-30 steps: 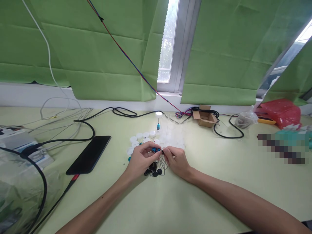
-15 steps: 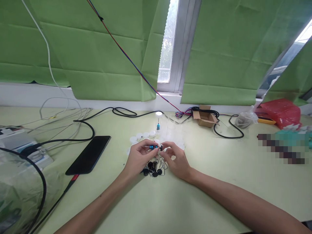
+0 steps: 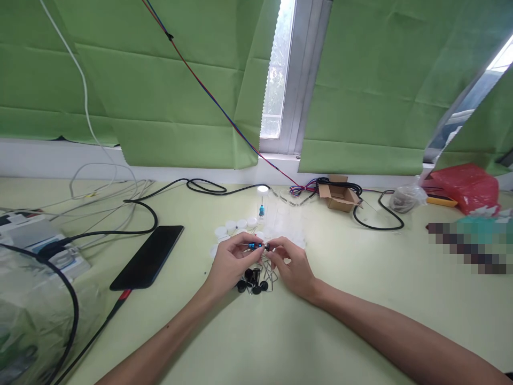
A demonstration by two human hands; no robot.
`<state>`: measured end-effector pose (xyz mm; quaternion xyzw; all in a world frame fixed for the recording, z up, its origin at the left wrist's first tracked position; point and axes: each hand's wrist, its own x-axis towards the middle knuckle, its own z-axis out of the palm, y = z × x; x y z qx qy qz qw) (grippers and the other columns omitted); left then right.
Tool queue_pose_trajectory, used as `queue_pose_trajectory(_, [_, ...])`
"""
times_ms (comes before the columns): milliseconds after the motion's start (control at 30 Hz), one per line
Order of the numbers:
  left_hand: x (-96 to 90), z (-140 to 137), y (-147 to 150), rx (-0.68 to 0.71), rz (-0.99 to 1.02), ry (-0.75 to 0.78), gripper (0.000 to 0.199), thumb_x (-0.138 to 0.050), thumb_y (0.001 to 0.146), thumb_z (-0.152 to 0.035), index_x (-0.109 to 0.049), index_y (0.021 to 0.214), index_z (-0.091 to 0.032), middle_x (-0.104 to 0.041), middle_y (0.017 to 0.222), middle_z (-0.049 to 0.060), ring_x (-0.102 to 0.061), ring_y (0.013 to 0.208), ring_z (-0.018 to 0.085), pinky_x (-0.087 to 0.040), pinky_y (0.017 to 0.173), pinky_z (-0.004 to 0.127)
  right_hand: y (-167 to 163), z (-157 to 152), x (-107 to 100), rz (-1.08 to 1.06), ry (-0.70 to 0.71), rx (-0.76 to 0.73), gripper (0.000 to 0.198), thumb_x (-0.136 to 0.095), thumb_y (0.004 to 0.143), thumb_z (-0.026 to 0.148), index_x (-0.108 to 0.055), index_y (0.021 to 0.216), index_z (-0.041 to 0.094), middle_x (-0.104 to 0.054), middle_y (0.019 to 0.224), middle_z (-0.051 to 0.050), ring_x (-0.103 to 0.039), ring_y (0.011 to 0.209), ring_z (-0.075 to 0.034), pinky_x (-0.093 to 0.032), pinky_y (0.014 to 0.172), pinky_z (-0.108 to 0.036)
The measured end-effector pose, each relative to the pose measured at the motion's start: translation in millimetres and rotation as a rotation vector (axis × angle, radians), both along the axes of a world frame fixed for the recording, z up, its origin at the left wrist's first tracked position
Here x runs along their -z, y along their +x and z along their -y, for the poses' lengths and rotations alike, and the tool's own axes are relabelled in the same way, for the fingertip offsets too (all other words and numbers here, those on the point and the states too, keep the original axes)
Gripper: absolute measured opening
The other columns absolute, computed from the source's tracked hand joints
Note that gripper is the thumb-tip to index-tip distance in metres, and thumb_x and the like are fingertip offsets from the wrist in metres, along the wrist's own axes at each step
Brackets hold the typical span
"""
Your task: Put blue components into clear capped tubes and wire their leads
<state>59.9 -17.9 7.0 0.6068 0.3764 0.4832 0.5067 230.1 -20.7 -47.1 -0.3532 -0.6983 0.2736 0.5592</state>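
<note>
Between thumb and fingers, my left hand [image 3: 234,259] pinches a small blue metallic piece [image 3: 255,246] with a thin shaft; its exact kind is too small to tell. My right hand [image 3: 293,266] pinches a small black round knob [image 3: 267,247] against the right end of that blue piece. Just below the fingers lies a heap of black round-headed parts [image 3: 255,289] and bent metal wires [image 3: 273,278]. Several white round caps [image 3: 221,231] lie behind my left hand. Beyond the hands stands a clear vial with a white cap and a blue part [image 3: 262,209] inside.
A black phone [image 3: 147,258] on a charging cable lies at left, near a power strip [image 3: 60,251] and tangled cables. At the back right are an open cardboard box [image 3: 340,199], a black cable loop, a clear bag [image 3: 407,198] and a red plastic bag [image 3: 467,187].
The black knob shows more plainly now, lined up at the right end of the blue piece. Both hands keep their pinch; the whole view has shifted slightly.
</note>
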Motion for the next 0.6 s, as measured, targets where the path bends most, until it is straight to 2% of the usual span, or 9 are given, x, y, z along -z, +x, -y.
queue_pose_trajectory(233, [5.3, -3.2, -2.2, 0.027, -0.012, -0.011, 0.018, -0.077, 0.077, -0.03, -0.071, 0.09, -0.018, -0.068, 0.086, 0.003, -0.067, 0.072, 0.016, -0.058, 0.068, 0.027, 0.2, -1.5, -1.5, 0.003, -0.034, 0.006, 0.014, -0.056, 0.095, 0.031, -0.06, 0.091, 0.018, -0.06, 0.067, 0.001, -0.057, 0.051, -0.011, -0.048, 0.052, -0.025])
queue_pose_trajectory(600, [3.1, -0.5, 0.2, 0.033, -0.034, 0.017, 0.015, -0.076, 0.077, -0.028, -0.071, 0.087, -0.017, -0.067, 0.081, 0.002, -0.065, 0.067, 0.014, -0.057, 0.063, 0.025, 0.1, 0.5, -4.0, 0.071, -0.064, 0.027, 0.029, -0.047, 0.099, 0.036, -0.059, 0.08, 0.018, -0.052, 0.054, 0.004, -0.049, 0.047, -0.011, -0.042, 0.052, -0.024])
